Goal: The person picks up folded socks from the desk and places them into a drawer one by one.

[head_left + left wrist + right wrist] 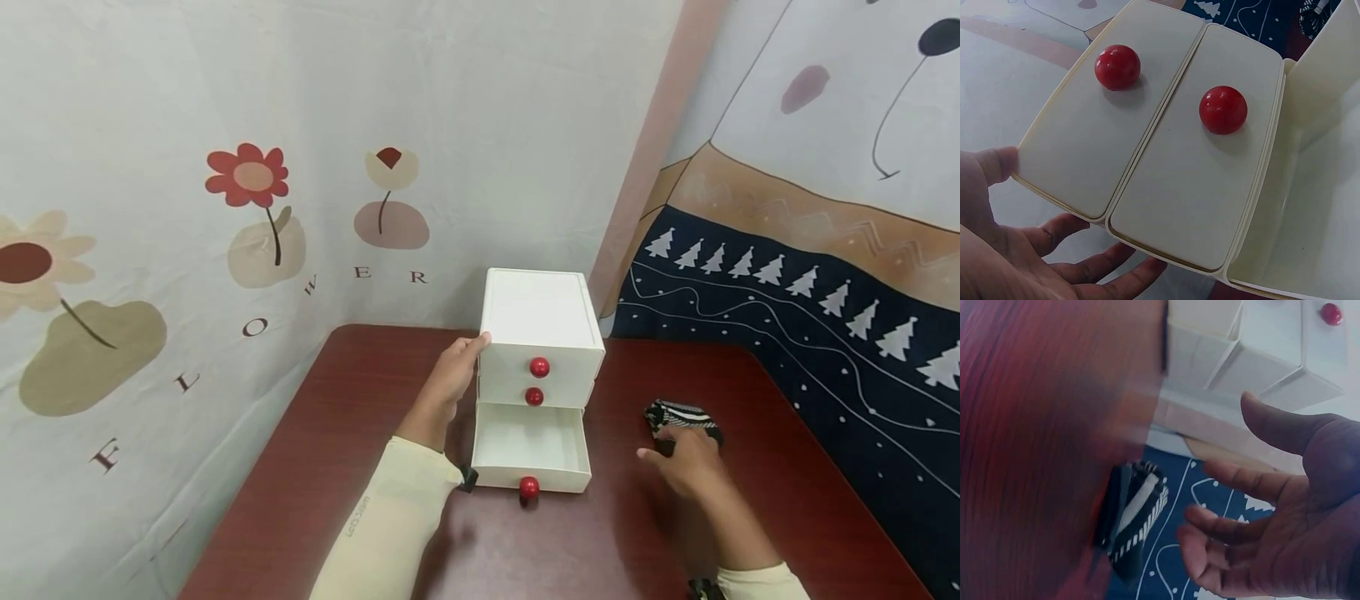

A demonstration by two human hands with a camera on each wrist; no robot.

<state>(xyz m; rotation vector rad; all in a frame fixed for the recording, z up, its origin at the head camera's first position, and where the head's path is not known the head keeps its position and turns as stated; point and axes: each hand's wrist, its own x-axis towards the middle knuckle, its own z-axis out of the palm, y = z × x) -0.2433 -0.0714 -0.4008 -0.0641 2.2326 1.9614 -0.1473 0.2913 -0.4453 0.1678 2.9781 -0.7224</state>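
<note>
A white drawer unit [542,310] with round red knobs stands on the table, its bottom drawer [528,450] pulled out and showing a bare inside. My left hand [453,371] rests against the unit's left side. In the left wrist view the thumb [999,164] touches the corner by the top drawer, and the other fingers spread loosely along the side. Right of the unit lies a folded black-and-white patterned cloth [678,414]. Over its near edge hovers my right hand [690,462], fingers loosely bent; the right wrist view shows a gap between it and the cloth [1138,515].
The dark red wooden table [360,400] reaches back to a pale wall hanging [480,167] with printed flowers. A dark blue hanging [780,325] with white trees runs along the right side.
</note>
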